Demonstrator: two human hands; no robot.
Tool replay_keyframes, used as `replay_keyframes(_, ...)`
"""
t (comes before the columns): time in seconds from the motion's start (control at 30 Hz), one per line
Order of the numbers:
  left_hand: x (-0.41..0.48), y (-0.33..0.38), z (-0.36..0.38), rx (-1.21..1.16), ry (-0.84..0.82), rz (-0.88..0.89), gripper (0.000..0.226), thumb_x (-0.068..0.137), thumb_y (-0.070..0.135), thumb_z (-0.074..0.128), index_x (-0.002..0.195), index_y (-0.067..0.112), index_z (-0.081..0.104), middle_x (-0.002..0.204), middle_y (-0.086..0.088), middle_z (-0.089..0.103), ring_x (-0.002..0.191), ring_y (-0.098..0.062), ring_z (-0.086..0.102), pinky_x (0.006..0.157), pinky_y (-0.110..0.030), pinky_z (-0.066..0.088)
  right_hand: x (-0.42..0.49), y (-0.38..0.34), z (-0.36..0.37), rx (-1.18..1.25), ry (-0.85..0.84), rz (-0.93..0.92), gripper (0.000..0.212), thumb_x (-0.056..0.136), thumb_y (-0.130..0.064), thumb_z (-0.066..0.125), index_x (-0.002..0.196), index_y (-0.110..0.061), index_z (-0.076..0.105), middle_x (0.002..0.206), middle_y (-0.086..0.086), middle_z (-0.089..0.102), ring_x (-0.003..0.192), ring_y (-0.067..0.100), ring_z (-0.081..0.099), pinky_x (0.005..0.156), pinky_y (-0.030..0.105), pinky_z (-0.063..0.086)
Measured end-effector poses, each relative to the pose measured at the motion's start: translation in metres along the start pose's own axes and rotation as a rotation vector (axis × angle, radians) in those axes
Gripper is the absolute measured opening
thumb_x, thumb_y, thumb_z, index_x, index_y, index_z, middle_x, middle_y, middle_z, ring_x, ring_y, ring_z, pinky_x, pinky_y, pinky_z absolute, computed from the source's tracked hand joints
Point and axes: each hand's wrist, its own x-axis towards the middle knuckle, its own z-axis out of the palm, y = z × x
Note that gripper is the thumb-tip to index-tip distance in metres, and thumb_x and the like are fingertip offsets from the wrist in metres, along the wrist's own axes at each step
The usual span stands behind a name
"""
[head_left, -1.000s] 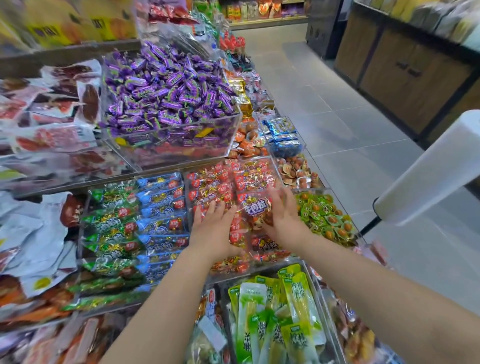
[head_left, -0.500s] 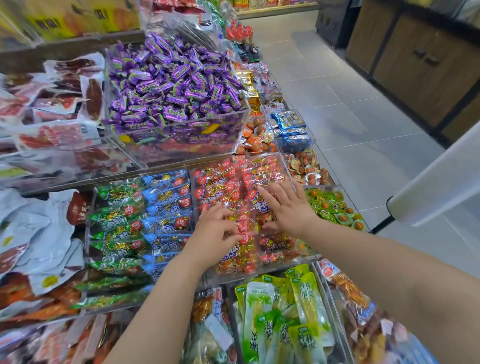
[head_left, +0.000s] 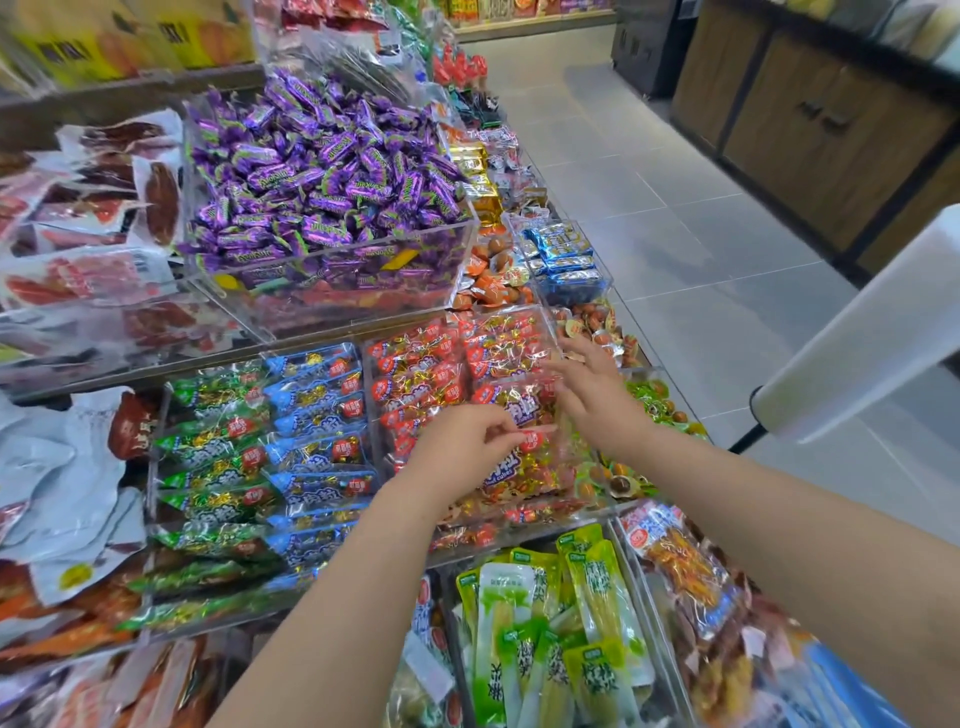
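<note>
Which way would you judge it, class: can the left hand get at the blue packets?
Probably yes: the blue packets lie uncovered just beside the left hand, with nothing between. It would first have to let go of the red packet it pinches.

Left hand pinches a red snack packet, right hand spread beside it.

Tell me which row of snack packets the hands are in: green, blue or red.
The red packets, right of the blue packets: the left hand pinches one and the right hand spreads open over them.
</note>
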Motion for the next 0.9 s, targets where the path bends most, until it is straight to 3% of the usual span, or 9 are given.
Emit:
replay_keyframes(0.07, 0.01, 0.004, 0.009, 0.028, 0.044, 0.014, 0.018, 0.09, 0.035, 0.063, 0.078, 0.024, 0.067, 0.075, 0.009, 0.06, 0.073, -0.013, 0.055, 0.063, -0.027, 0.045, -0.009, -0.002, -0.011, 0.091, 0.003, 0.013, 0.043, 0.096, -0.033, 0.048, 0.136, -0.018, 0.046, 0.145, 0.0, 0.036, 0.137, 0.014, 0.025, 0.117, 0.043, 0.018)
replay_keyframes(0.17, 0.025, 0.003, 0.024, 0.006, 0.115, 0.027, 0.014, 0.088, 0.029, 0.066, 0.081, 0.018, 0.071, 0.112, 0.0, 0.058, 0.107, -0.016, 0.047, 0.092, -0.032, 0.041, -0.015, -0.005, -0.007, -0.212, -0.325, -0.095, 0.093, 0.08, -0.061, 0.057, 0.151, -0.02, 0.012, 0.157, -0.004, 0.004, 0.144, 0.015, 0.0, 0.117, 0.032, -0.001)
replay_keyframes(0.27, 0.034, 0.004, 0.032, -0.018, 0.075, -0.017, 0.012, 0.09, 0.026, 0.064, 0.08, 0.022, 0.069, 0.157, -0.003, 0.024, 0.146, -0.024, 0.007, 0.117, -0.045, 0.008, -0.012, -0.003, -0.001, -0.497, -0.379, -0.136, 0.11, 0.074, -0.064, 0.062, 0.15, -0.023, -0.006, 0.158, 0.002, -0.012, 0.145, 0.022, -0.012, 0.118, 0.046, -0.001)
replay_keyframes(0.33, 0.038, 0.007, 0.034, -0.032, 0.035, -0.016, 0.014, 0.093, 0.026, 0.06, 0.083, 0.021, 0.068, 0.157, -0.005, 0.025, 0.148, -0.027, 0.004, 0.118, -0.045, 0.004, -0.01, -0.001, -0.002, -0.549, -0.333, -0.141, 0.109, 0.073, -0.066, 0.062, 0.15, -0.025, -0.003, 0.158, 0.002, 0.003, 0.144, 0.024, 0.002, 0.117, 0.046, 0.006)
replay_keyframes(0.47, 0.031, 0.004, 0.032, 0.039, 0.01, 0.143, 0.029, 0.088, 0.031, 0.066, 0.115, 0.025, 0.06, 0.121, 0.004, 0.058, 0.119, -0.021, 0.048, 0.11, -0.048, 0.031, -0.014, 0.008, -0.002, -0.63, -0.281, -0.222, 0.092, 0.076, -0.066, 0.055, 0.148, -0.022, 0.019, 0.147, -0.001, 0.033, 0.137, 0.022, 0.021, 0.111, 0.041, 0.013)
replay_keyframes(0.6, 0.023, -0.019, 0.031, 0.381, 0.042, 0.012, 0.101, 0.077, 0.063, 0.065, 0.152, 0.025, 0.008, 0.161, -0.004, 0.008, 0.148, -0.026, 0.007, 0.118, -0.041, 0.008, -0.011, 0.002, 0.0, -0.567, -0.22, -0.238, 0.087, 0.076, -0.073, 0.047, 0.147, -0.03, 0.02, 0.146, 0.0, 0.027, 0.14, 0.023, 0.013, 0.114, 0.046, 0.003)
replay_keyframes(0.73, 0.02, -0.031, 0.033, 0.37, 0.001, 0.021, 0.104, 0.079, 0.07, 0.055, 0.154, 0.023, -0.001, 0.162, 0.003, -0.004, 0.148, -0.023, 0.008, 0.117, -0.038, 0.008, -0.008, -0.014, 0.012, -0.565, -0.213, -0.409, 0.062, 0.069, -0.054, 0.068, 0.119, -0.017, 0.06, 0.133, 0.005, 0.05, 0.134, 0.027, 0.037, 0.113, 0.051, 0.012)
replay_keyframes(0.8, 0.017, -0.037, 0.031, 0.363, 0.002, 0.073, 0.107, 0.079, 0.07, 0.055, 0.153, 0.025, -0.006, 0.161, 0.006, -0.013, 0.147, -0.021, 0.009, 0.116, -0.035, 0.007, -0.008, -0.013, 0.015, -0.578, -0.22, -0.39, 0.055, 0.071, -0.048, 0.069, 0.112, -0.013, 0.06, 0.139, 0.011, 0.044, 0.137, 0.032, 0.031, 0.114, 0.045, 0.004)
replay_keyframes(0.9, 0.012, -0.045, 0.029, 0.519, -0.017, 0.03, 0.123, 0.075, 0.075, 0.055, 0.145, 0.022, -0.031, 0.14, 0.001, -0.051, 0.141, -0.016, -0.022, 0.111, -0.035, -0.015, -0.004, -0.007, 0.015, -0.607, -0.317, -0.314, 0.054, 0.086, -0.051, 0.052, 0.121, -0.011, 0.045, 0.153, 0.013, 0.017, 0.144, 0.03, 0.007, 0.115, 0.042, -0.009)
